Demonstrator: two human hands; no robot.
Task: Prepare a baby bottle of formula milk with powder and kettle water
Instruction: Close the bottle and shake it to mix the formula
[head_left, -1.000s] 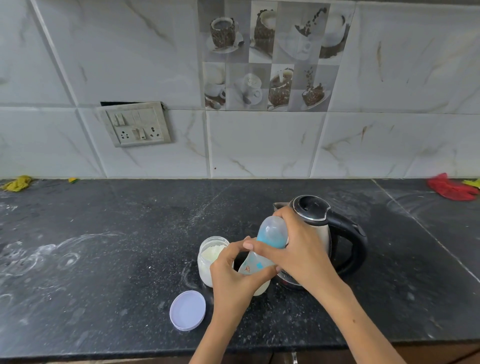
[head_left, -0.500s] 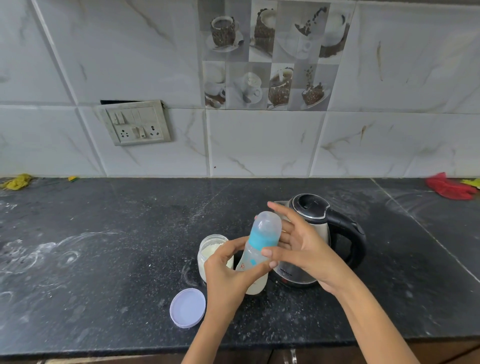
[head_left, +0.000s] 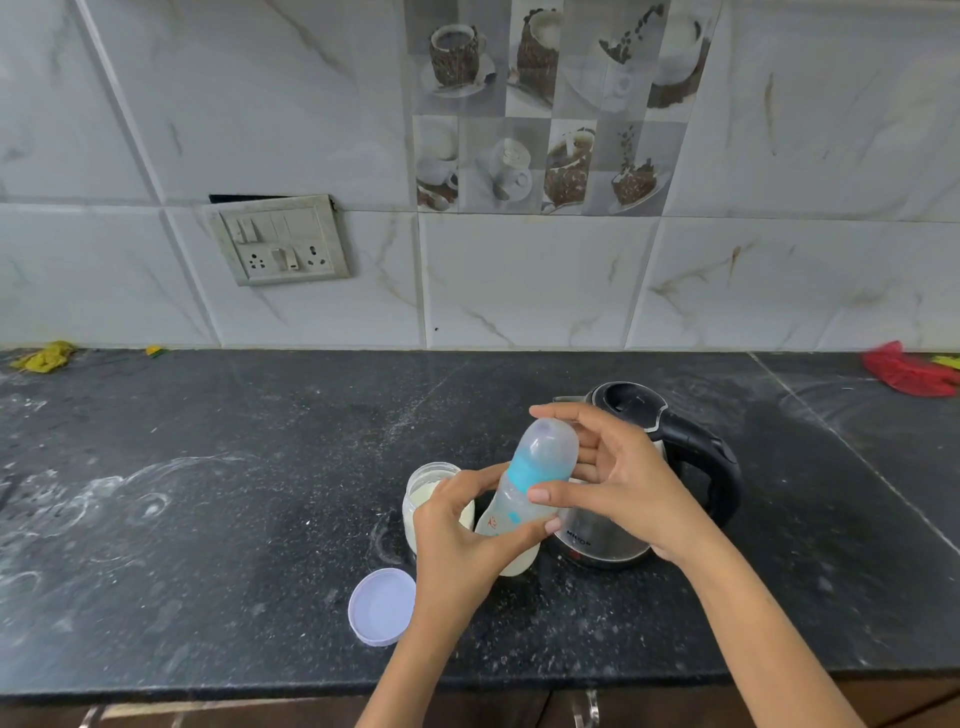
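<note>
Left hand (head_left: 457, 540): fingers (head_left: 524, 535) curled round the lower body of the baby bottle (head_left: 519, 488), clamped on it, holding it tilted above the tabletop (head_left: 208, 519). Right hand (head_left: 623, 483): fingers (head_left: 561, 413) spread, thumb near the blue collar (head_left: 535, 470), other fingers reaching behind the clear cap (head_left: 550, 436); cupped loosely about the top, firm contact not certain.

Bottle capped, milky liquid settled at the bottom. Just behind the left hand, an open jar of powder (head_left: 431, 486), upright; its lilac lid (head_left: 382, 605) flat on the tabletop nearby. Behind the right hand, kettle (head_left: 649, 467), lid down, handle to the right. Powder dusted across the dark surface.

Step in hand, as a judgement: powder and water apparently already in, top fitted, so mixing or a check of the seal. Next move calls for a firm hold at both ends, collar confirmed tight, then shaking or swirling until no lumps remain. Risk: leak at a loose collar, or a knock against the open jar close by.
</note>
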